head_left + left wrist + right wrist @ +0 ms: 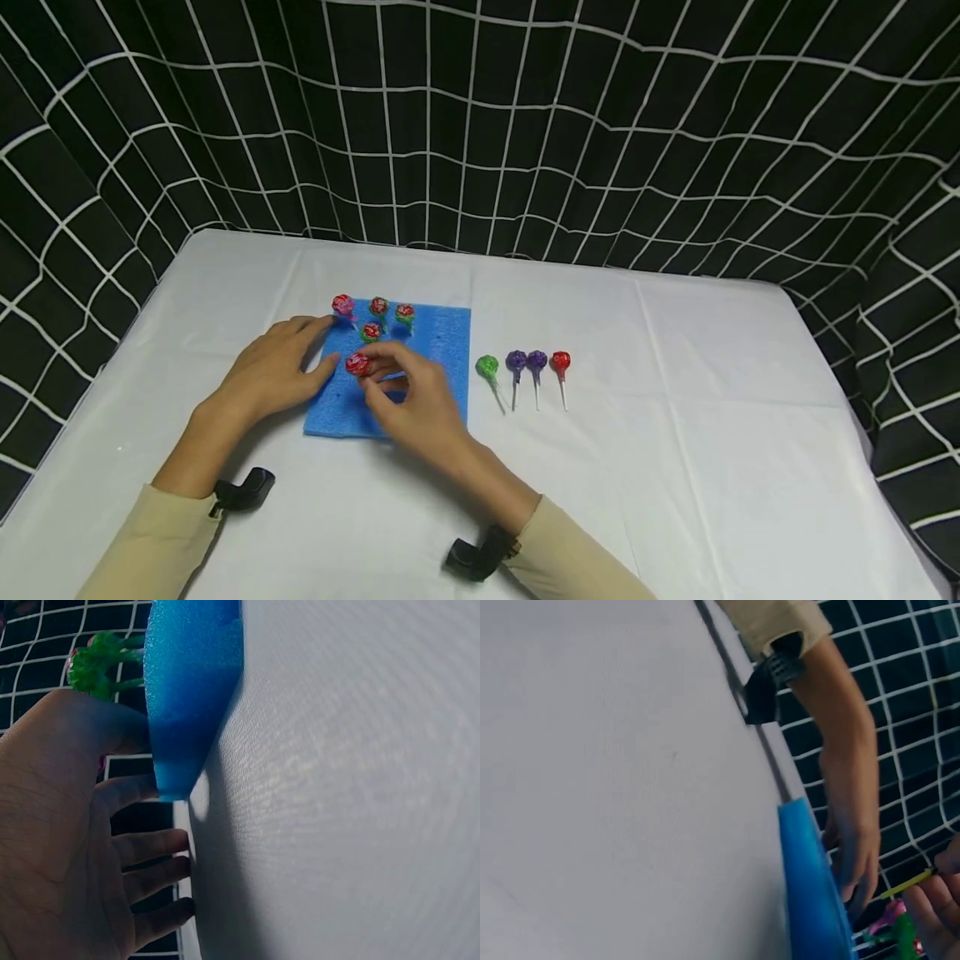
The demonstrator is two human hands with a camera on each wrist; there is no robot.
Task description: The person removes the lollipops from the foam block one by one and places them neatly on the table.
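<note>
My right hand [417, 398] pinches a red-wrapped lollipop [357, 364] over the blue foam block [446, 354]. In the right wrist view its yellow stick [909, 884] juts from the fingers toward the foam, tip in the air. At the foam's left side rests my left hand [272, 367], thumb and index finger at the edge, the other fingers spread. Several lollipops stand upright in the foam's back part: a pink one [342, 305] at the corner, red-and-green ones [405, 313] beside it.
Right of the foam, a green lollipop [487, 367], two purple ones [537, 361] and a red one [561, 361] lie in a row on the white tablecloth [705, 450]. A black curtain with a white grid [480, 125] hangs behind the table.
</note>
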